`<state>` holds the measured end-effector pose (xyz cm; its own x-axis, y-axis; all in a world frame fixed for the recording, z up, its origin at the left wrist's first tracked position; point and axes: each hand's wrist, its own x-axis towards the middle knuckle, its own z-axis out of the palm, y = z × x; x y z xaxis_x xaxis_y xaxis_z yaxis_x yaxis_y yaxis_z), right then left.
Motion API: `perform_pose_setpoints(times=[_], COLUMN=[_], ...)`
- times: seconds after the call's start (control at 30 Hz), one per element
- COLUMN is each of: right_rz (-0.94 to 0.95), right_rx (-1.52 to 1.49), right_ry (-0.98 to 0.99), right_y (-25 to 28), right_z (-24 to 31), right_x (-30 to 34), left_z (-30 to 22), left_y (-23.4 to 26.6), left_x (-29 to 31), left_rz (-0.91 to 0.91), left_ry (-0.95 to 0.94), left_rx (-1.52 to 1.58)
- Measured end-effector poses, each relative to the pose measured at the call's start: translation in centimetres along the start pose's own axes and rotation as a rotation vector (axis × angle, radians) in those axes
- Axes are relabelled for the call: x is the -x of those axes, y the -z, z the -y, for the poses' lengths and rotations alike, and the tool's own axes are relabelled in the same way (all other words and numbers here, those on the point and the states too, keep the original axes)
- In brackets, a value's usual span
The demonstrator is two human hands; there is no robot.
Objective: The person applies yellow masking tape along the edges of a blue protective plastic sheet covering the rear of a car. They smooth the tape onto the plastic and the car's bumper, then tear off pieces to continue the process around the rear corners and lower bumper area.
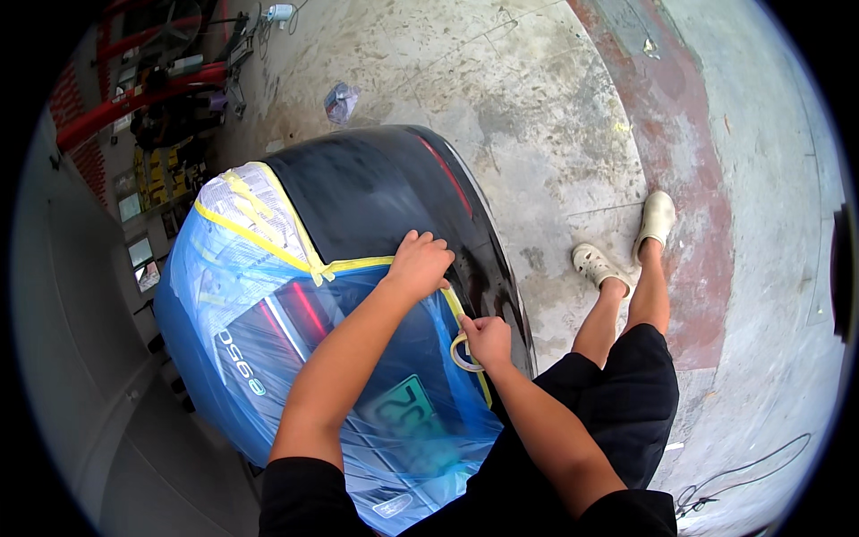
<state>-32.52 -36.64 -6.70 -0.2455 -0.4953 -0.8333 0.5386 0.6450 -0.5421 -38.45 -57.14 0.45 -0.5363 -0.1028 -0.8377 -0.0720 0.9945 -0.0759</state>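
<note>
A roll of yellow masking tape (464, 356) is gripped in my right hand (489, 342), closed at the edge of a black car bumper (358, 179). From the roll, a yellow tape strip (454, 301) runs along the seam between the black surface and a blue translucent masking film (206, 268). My left hand (420, 267) rests at the corner of this seam, fingers bent and slightly apart, touching the panel; its palm hides the tape underneath. Under the film a green licence plate (404, 407) and a red lamp strip show through.
Taped newspaper (246, 206) covers the car's far left corner. On the concrete floor (537, 107) lies a crumpled plastic bag (341, 103). Red equipment (134, 107) stands at the upper left. A dark cable (747, 479) curls at the lower right, beyond my legs and clogs (658, 217).
</note>
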Motion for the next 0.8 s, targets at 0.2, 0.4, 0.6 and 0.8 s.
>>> perform_pose_setpoints(times=[0.2, 0.4, 0.6, 0.8], right_rz=[0.162, 0.42, 0.664, 0.655], right_rx=[-0.022, -0.081, 0.11, 0.099], right_ry=[-0.091, -0.309, -0.34, -0.342], right_y=[0.7, 1.2, 4.1, 9.6], right_z=[-2.0, -6.0, -8.2, -6.3], right_x=[0.5, 1.4, 2.2, -0.4], left_z=[-0.5, -0.7, -2.2, -6.8], left_y=[0.6, 0.9, -0.6, -4.3], left_x=[-0.2, -0.9, -0.5, 1.7], left_rz=[0.067, 0.12, 0.029, -0.002], left_ry=[0.059, 0.097, -0.046, -0.274], left_rx=[0.006, -0.031, -0.099, -0.065])
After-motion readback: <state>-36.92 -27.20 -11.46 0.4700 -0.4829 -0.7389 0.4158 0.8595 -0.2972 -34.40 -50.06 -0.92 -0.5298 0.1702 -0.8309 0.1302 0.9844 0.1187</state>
